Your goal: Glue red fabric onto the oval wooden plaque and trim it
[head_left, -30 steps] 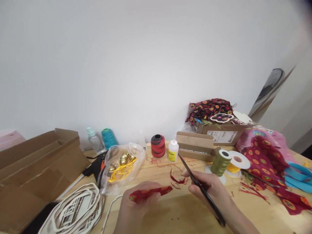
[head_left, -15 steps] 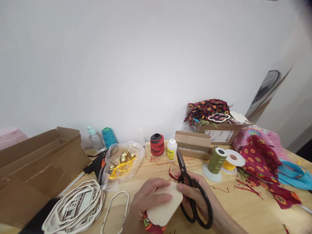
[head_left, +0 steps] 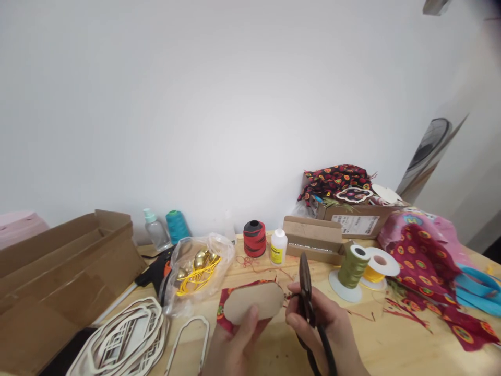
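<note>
My left hand is closed on a pale oval board, with its thumb pressed on the flat face. Red patterned fabric lies behind the board and sticks out past its left and upper edges. To the right, my right hand grips black-handled scissors. Their blades point upward and look closed together, just beside the board's right end. A loose white oval frame lies on the table left of my left hand.
White frames are stacked at left, near a cardboard box. A plastic bag holds golden bells and yellow cord. Behind my hands stand red thread and a glue bottle. Green thread and red cloth lie at right.
The board has turned from slanted to nearly level, and its fabric now shows along the upper edge. My right hand has moved slightly right and apart from the board, turning the scissors upright.
</note>
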A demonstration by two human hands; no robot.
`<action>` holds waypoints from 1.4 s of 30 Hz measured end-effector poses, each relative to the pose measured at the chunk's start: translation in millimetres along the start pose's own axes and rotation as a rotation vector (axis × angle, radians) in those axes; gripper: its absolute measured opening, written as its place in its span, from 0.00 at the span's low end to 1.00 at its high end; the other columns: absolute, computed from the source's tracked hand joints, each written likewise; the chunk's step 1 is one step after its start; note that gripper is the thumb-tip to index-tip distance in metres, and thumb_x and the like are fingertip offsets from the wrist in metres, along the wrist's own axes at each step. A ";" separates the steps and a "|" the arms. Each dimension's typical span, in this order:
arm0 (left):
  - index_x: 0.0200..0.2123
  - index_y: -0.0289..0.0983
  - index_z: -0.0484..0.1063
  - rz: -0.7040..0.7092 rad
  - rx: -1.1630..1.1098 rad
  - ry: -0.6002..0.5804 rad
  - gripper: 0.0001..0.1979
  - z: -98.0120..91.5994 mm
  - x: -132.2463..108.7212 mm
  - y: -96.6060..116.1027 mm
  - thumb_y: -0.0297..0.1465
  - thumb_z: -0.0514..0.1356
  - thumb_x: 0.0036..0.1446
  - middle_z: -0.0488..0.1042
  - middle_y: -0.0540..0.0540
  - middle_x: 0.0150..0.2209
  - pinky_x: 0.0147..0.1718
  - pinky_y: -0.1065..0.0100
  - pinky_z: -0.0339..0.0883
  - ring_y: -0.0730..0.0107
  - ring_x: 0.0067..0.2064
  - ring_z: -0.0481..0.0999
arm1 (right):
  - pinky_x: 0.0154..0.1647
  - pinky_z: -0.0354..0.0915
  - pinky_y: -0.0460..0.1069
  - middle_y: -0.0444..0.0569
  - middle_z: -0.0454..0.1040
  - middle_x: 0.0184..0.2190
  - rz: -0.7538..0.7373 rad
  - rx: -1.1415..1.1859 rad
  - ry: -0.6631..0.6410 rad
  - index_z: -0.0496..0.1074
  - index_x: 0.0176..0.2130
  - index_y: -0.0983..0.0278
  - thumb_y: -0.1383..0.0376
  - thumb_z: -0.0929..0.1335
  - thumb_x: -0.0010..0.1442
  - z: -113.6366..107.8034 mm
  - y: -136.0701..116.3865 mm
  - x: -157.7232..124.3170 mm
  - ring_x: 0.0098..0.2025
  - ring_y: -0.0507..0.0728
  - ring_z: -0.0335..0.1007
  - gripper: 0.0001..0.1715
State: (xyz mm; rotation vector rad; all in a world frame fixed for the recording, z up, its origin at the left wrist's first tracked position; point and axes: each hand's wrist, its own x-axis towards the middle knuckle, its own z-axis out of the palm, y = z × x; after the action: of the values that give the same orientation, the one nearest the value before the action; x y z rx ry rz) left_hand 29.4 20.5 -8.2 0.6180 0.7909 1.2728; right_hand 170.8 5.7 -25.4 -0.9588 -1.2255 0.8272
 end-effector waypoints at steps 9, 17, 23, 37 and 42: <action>0.41 0.35 0.70 -0.010 0.054 0.064 0.23 -5.2 5.2 20.1 0.28 0.68 0.37 0.79 0.45 0.29 0.27 0.68 0.73 0.59 0.33 0.78 | 0.31 0.60 0.50 0.47 0.64 0.27 0.056 0.146 -0.241 0.64 0.47 0.61 0.42 0.58 0.53 -11.4 7.3 6.0 0.33 0.58 0.63 0.33; 0.42 0.38 0.70 -0.004 -0.084 0.051 0.21 -6.5 6.7 22.5 0.25 0.66 0.41 0.79 0.47 0.33 0.33 0.69 0.72 0.62 0.37 0.77 | 0.26 0.58 0.47 0.45 0.62 0.25 0.053 -0.253 -0.295 0.67 0.44 0.64 0.48 0.63 0.54 -8.8 -5.1 -1.1 0.26 0.53 0.58 0.27; 0.33 0.36 0.75 0.028 -0.002 0.000 0.12 -7.9 7.5 23.5 0.27 0.66 0.41 0.79 0.47 0.30 0.34 0.68 0.71 0.61 0.36 0.77 | 0.23 0.54 0.45 0.43 0.62 0.21 -0.085 -0.606 -0.454 0.71 0.34 0.66 0.56 0.68 0.51 -9.6 -25.3 5.5 0.23 0.52 0.57 0.16; 0.24 0.34 0.73 0.074 0.055 0.004 0.06 -19.9 16.7 19.9 0.27 0.67 0.41 0.77 0.50 0.22 0.24 0.74 0.68 0.72 0.24 0.74 | 0.20 0.52 0.44 0.41 0.60 0.19 -0.151 -0.794 -0.482 0.68 0.30 0.65 0.66 0.68 0.52 -10.9 -16.5 4.6 0.21 0.51 0.57 0.04; 0.36 0.35 0.73 0.061 0.023 -0.056 0.11 -17.7 14.8 21.4 0.25 0.64 0.46 0.78 0.46 0.31 0.29 0.72 0.69 0.68 0.31 0.77 | 0.20 0.54 0.43 0.41 0.61 0.20 -0.166 -0.813 -0.472 0.69 0.33 0.67 0.65 0.68 0.51 -6.0 -11.0 1.6 0.20 0.51 0.58 0.08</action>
State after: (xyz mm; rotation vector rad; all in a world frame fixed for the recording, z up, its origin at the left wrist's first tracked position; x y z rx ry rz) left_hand 4.1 38.9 -4.5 0.6977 0.7464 1.2983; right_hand 177.1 2.0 -15.1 -1.3130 -2.1046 0.4134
